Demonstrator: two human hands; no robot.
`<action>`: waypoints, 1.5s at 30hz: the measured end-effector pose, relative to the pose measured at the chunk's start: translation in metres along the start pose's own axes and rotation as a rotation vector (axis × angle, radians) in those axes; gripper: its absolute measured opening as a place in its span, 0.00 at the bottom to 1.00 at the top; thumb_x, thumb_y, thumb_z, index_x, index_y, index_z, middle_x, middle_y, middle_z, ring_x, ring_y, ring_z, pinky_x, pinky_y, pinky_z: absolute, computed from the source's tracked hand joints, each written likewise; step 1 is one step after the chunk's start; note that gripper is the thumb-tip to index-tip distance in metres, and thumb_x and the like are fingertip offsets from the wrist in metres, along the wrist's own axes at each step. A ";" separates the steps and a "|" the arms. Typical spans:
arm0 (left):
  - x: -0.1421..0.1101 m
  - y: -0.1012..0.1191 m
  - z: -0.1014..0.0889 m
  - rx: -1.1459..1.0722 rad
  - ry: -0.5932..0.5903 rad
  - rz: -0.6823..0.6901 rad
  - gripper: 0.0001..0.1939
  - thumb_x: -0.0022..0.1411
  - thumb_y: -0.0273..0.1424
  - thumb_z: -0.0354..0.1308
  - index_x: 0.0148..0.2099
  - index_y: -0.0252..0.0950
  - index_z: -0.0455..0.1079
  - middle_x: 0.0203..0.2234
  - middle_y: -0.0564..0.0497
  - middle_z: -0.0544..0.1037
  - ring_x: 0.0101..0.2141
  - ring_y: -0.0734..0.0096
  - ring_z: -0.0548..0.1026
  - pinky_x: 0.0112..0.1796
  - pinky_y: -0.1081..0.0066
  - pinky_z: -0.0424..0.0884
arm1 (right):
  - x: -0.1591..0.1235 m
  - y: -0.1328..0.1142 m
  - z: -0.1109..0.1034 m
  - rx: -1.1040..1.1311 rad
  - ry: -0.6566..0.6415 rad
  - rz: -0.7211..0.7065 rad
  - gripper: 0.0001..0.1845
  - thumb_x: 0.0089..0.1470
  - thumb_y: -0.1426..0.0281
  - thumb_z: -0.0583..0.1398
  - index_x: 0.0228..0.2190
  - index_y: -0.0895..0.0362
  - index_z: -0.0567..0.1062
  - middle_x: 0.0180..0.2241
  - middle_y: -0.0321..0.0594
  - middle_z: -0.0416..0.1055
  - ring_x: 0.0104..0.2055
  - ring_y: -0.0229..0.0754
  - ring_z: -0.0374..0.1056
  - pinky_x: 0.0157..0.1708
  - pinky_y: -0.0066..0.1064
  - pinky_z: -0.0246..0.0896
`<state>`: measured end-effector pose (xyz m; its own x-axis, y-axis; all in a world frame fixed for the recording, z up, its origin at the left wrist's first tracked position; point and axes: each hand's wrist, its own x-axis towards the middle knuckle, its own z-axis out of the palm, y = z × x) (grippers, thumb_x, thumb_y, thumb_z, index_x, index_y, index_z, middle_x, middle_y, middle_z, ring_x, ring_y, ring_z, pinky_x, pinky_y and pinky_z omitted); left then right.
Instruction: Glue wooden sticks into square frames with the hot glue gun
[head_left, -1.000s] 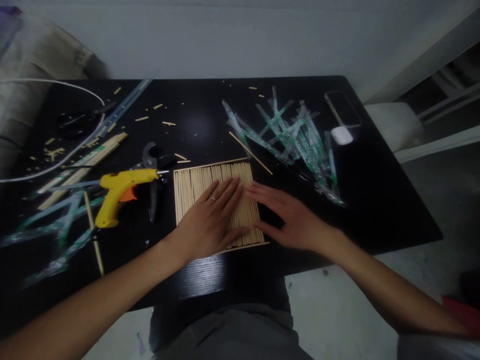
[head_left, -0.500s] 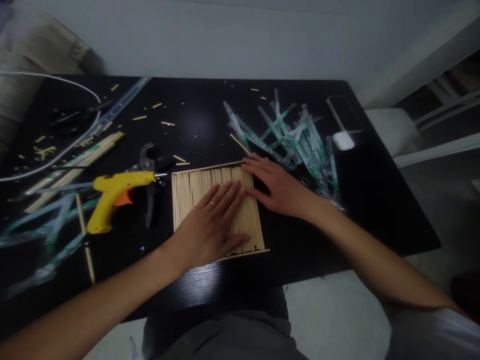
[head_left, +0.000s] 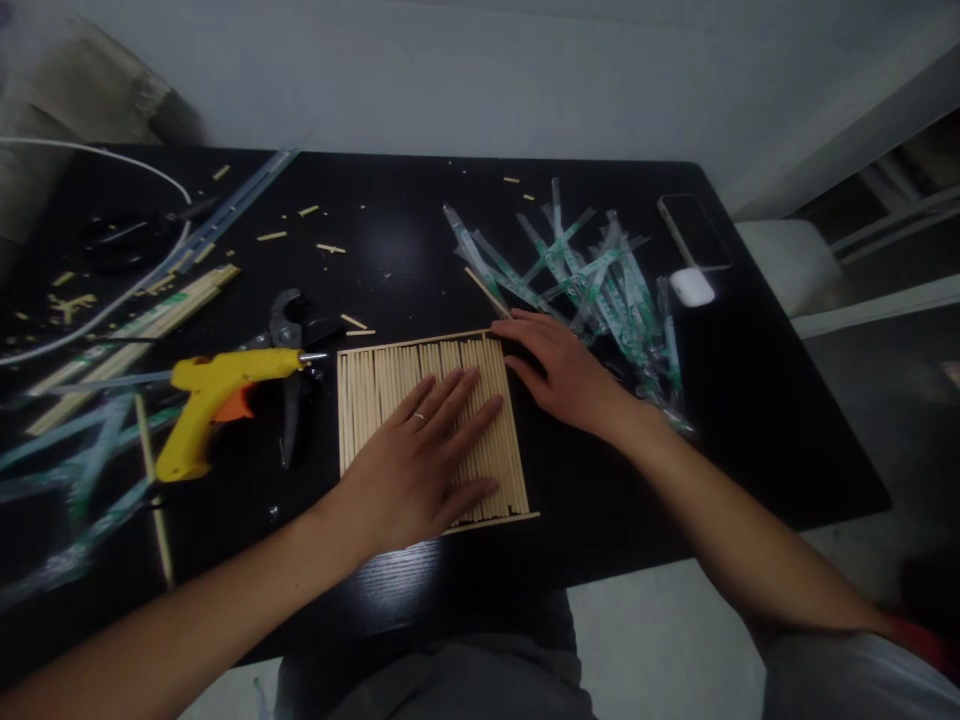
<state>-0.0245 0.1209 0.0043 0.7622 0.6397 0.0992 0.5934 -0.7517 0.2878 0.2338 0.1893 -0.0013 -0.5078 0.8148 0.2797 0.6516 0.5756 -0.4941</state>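
Note:
A square panel of thin wooden sticks (head_left: 491, 440), laid side by side between a top and a bottom crosspiece, lies flat on the black table. My left hand (head_left: 424, 455) rests on the panel with its fingers spread, a ring on one finger. At the panel's upper right corner my right hand (head_left: 555, 360) touches the edge, fingers stretched out. A loose stick (head_left: 484, 288) lies just beyond its fingertips. To the left of the panel is a yellow glue gun (head_left: 225, 395) with an orange trigger, its nozzle pointing toward the panel's upper left corner.
Behind the glue gun lies a dark hand tool (head_left: 289, 340). Clear green-printed wrappers (head_left: 607, 285) pile up at the right, near a phone (head_left: 694, 230) and a white case (head_left: 691, 287). Bundled sticks (head_left: 150, 335), more wrappers, a white cable (head_left: 161, 170) and stick scraps fill the left.
The fingers of my left hand have spread wider on the panel. My right hand has shifted slightly right, along the panel's upper right corner. The view has moved a little.

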 end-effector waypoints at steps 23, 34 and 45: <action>0.001 0.003 -0.004 -0.006 0.057 0.039 0.39 0.75 0.49 0.52 0.74 0.25 0.57 0.72 0.35 0.63 0.74 0.43 0.55 0.72 0.42 0.53 | -0.002 -0.003 0.001 -0.007 0.039 -0.055 0.16 0.69 0.71 0.57 0.55 0.53 0.77 0.56 0.49 0.77 0.65 0.55 0.69 0.66 0.58 0.65; 0.000 0.003 -0.006 -0.028 0.074 0.072 0.39 0.75 0.48 0.53 0.74 0.25 0.57 0.72 0.35 0.63 0.73 0.45 0.57 0.72 0.44 0.55 | -0.003 -0.001 0.005 -0.030 0.075 -0.063 0.17 0.68 0.65 0.62 0.57 0.52 0.75 0.56 0.47 0.78 0.64 0.55 0.70 0.65 0.56 0.66; 0.000 0.004 -0.011 -0.086 0.046 0.180 0.37 0.72 0.47 0.56 0.72 0.27 0.62 0.71 0.35 0.64 0.73 0.46 0.59 0.72 0.44 0.56 | -0.002 0.000 0.005 -0.005 0.080 -0.047 0.17 0.68 0.63 0.62 0.56 0.52 0.76 0.55 0.47 0.78 0.63 0.55 0.71 0.65 0.55 0.65</action>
<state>-0.0251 0.1193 0.0163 0.8401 0.5047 0.1988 0.4232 -0.8391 0.3419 0.2321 0.1873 -0.0063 -0.4916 0.7896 0.3673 0.6311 0.6137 -0.4745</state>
